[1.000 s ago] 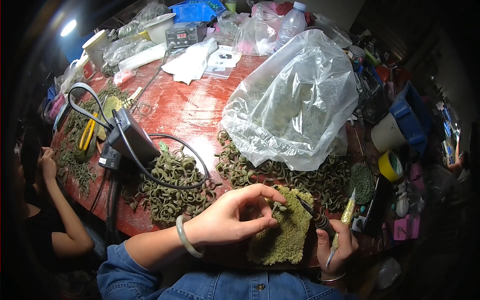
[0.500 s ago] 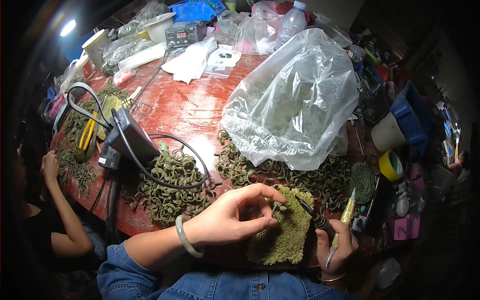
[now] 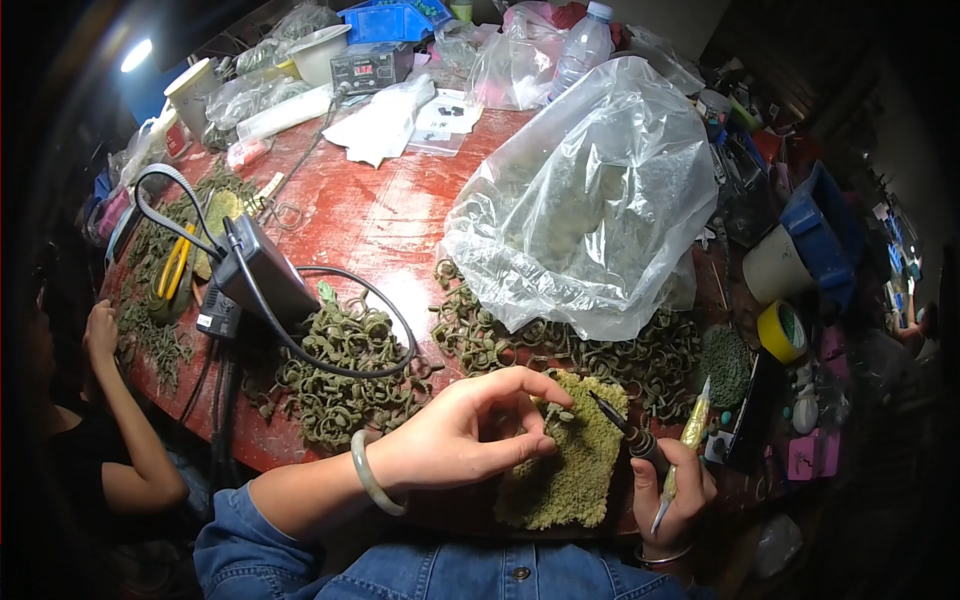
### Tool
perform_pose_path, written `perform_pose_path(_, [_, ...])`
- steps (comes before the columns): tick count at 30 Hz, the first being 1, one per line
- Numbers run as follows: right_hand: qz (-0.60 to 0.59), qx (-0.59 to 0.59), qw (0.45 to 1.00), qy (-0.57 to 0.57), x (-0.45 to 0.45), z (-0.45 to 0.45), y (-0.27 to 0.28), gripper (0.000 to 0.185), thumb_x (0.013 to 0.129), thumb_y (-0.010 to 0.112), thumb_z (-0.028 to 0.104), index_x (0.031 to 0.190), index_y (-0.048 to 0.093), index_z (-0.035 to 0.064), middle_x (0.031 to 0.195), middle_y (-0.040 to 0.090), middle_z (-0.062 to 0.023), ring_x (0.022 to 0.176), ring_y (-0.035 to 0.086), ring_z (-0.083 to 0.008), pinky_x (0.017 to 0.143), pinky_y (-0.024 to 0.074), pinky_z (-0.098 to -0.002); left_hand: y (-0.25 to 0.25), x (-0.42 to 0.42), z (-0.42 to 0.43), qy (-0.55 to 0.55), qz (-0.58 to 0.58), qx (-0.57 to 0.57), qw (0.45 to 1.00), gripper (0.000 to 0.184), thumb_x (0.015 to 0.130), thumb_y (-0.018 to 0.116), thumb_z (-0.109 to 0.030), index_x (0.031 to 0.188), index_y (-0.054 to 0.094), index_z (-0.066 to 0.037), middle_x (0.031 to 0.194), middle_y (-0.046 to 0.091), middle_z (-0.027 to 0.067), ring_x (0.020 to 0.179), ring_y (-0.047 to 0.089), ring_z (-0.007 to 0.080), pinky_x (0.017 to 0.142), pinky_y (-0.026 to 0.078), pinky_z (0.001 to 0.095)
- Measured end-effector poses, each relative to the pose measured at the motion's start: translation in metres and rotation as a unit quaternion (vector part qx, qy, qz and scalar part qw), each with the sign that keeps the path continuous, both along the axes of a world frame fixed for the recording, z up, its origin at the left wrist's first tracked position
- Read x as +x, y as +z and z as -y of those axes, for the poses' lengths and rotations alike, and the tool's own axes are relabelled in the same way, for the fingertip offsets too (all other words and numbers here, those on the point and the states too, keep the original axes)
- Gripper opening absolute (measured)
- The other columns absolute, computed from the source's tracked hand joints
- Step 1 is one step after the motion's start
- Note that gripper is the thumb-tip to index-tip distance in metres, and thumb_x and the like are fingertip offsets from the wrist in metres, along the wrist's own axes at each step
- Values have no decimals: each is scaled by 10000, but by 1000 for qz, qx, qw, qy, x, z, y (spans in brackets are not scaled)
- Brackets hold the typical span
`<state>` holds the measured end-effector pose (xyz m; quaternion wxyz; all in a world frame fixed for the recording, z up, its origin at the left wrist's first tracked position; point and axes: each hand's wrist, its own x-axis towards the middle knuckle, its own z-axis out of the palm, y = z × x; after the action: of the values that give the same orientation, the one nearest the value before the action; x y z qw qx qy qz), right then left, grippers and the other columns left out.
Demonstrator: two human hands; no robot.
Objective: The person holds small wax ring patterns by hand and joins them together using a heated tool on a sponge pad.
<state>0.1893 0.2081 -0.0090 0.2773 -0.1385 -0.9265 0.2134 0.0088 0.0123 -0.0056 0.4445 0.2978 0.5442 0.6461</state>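
My left hand (image 3: 480, 425), with a pale bangle on its wrist, pinches a small green piece (image 3: 560, 411) between thumb and fingers; much of that piece is hidden. Below it lies a rough yellow-green pad (image 3: 575, 480). My right hand (image 3: 680, 495) is closed around a dark soldering-iron-like pen (image 3: 640, 440), whose pointed tip hangs over the pad's upper right. The same hand also holds a slim gold pointed tool (image 3: 695, 425), its kind unclear. Green ring-like pieces lie in heaps, one heap (image 3: 350, 375) left of my left hand and another (image 3: 660, 355) beyond the pad.
A large clear plastic bag (image 3: 600, 190) fills the table's right middle. A black device with a looped cable (image 3: 265, 270) stands at left, near yellow-handled pliers (image 3: 175, 262). Yellow tape (image 3: 781, 332) and a blue bin (image 3: 825, 230) are at right. Another person's arm (image 3: 130, 440) rests at left.
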Motion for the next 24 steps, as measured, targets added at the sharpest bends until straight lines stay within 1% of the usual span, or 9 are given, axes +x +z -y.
perform_pose_path(17, [6,-2,1000,1,-2,1,1,281,813,782,229,968,649,37,783,683,-107,695,671,-312,624,526,-379,-1,0,1,0,2,-3,1000,365,895,681,-25,1238,559,-40,890,587,-31,864,548,38,782,453,210])
perform_pose_path(24, [13,-9,1000,13,-3,2,4,271,814,782,207,969,645,33,784,683,-108,692,672,-310,624,532,-376,0,1,1,3,7,-5,1000,360,900,677,-31,1239,556,-39,889,593,-30,862,556,38,790,458,210])
